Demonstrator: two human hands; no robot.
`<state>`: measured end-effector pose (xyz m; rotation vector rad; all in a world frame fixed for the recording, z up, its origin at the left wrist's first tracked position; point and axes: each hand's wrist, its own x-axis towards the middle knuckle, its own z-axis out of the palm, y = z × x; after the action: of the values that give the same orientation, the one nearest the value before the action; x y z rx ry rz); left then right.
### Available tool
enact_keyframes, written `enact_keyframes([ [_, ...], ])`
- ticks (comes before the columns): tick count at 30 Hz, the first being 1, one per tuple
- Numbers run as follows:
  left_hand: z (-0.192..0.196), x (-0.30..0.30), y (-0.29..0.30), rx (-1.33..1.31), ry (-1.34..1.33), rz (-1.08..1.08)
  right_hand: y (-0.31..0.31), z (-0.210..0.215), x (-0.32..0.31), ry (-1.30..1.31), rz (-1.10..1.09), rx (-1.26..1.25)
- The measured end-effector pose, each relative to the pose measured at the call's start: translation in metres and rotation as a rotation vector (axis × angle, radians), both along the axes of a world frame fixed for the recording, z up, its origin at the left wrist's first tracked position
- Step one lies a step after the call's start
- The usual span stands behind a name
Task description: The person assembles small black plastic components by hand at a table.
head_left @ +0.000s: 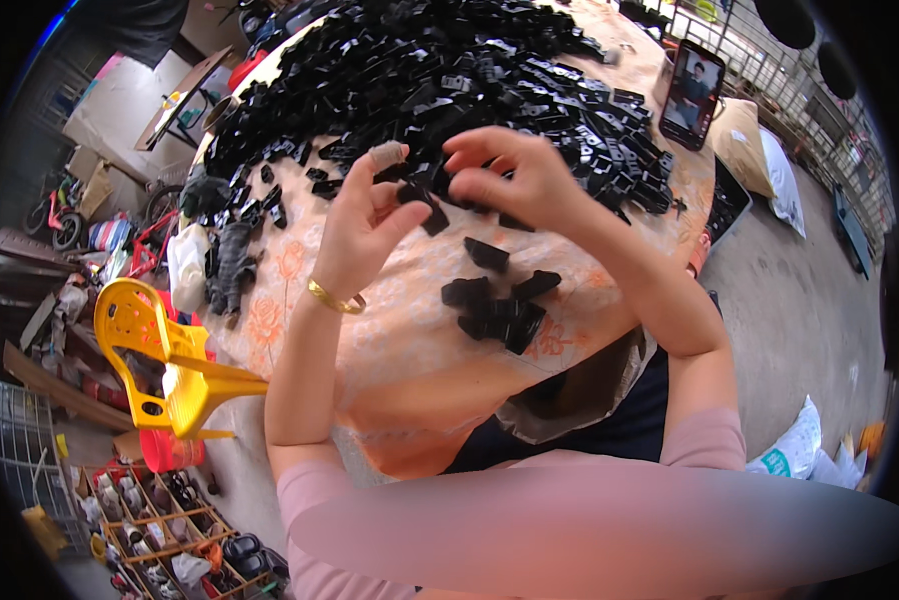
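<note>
Many black plastic parts (439,70) near hands (449,200)

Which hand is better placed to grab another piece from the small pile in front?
Right, probably. The right hand hangs almost directly above the small pile of black parts, while the left hand sits further to the left of it. Both hands are pinching a black part.

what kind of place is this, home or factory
Probably an informal home or yard workshop for piecework, not a factory. A cloth-covered table holds a big heap of small black plastic parts, a phone stands propped beside it, and a yellow plastic chair and bicycles sit nearby.
</note>
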<state>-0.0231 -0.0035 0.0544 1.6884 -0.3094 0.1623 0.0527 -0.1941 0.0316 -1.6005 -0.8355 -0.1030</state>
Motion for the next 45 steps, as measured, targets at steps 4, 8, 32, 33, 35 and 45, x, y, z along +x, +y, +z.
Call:
enact_keyframes([
  [4,-0.002,-0.003,0.009,0.825,0.077,-0.252,-0.003,-0.009,0.013,-0.637,-0.262,-0.210],
  [8,-0.018,0.001,0.003,0.779,0.075,-0.354,0.009,-0.023,-0.001,-0.865,-0.245,-0.508],
  [32,-0.044,0.035,0.010,0.900,-0.228,0.315,-0.001,-0.008,0.001,-0.216,-0.147,-0.038],
  [33,-0.040,0.032,0.008,0.776,-0.171,0.318,0.000,-0.008,0.000,-0.194,-0.134,-0.042],
  [35,-0.040,0.031,0.012,0.491,-0.022,0.275,0.000,-0.007,-0.002,-0.192,-0.143,-0.076],
  [45,-0.038,0.017,-0.010,-0.141,0.176,-0.009,0.009,-0.016,0.000,0.144,0.128,0.033],
])
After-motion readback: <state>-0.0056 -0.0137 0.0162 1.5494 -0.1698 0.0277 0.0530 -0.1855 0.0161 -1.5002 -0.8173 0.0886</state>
